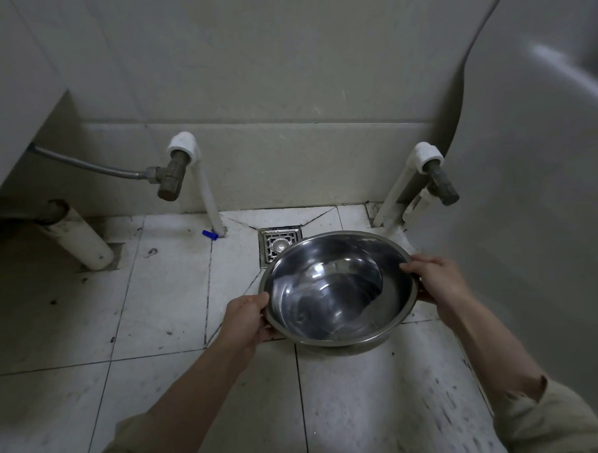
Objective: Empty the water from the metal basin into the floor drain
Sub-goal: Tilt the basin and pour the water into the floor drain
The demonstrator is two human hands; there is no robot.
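1. Now, your basin fills the lower centre of the frame, held above the floor with its far rim overlapping the drain. It is thin, stiff steel, so it should keep its shape. It is probably light itself, with any weight coming from the water, and slick where wet.
2. Your left hand is closed on the near-left rim, thumb over the lip and fingers underneath. Your right hand clamps the right rim the same way. Opposite holds like these look right for tipping. Grip the rolled lip, not the smooth wall.
3. Expect the water to shift as you tilt and pull the weight towards the low side.
4. How much water remains is hard to judge, since reflections and a faint curved line are all you get.
5. Only the upper left part of the drain shows, as the basin covers the rest.
6. Fingers beneath the basin are hidden.
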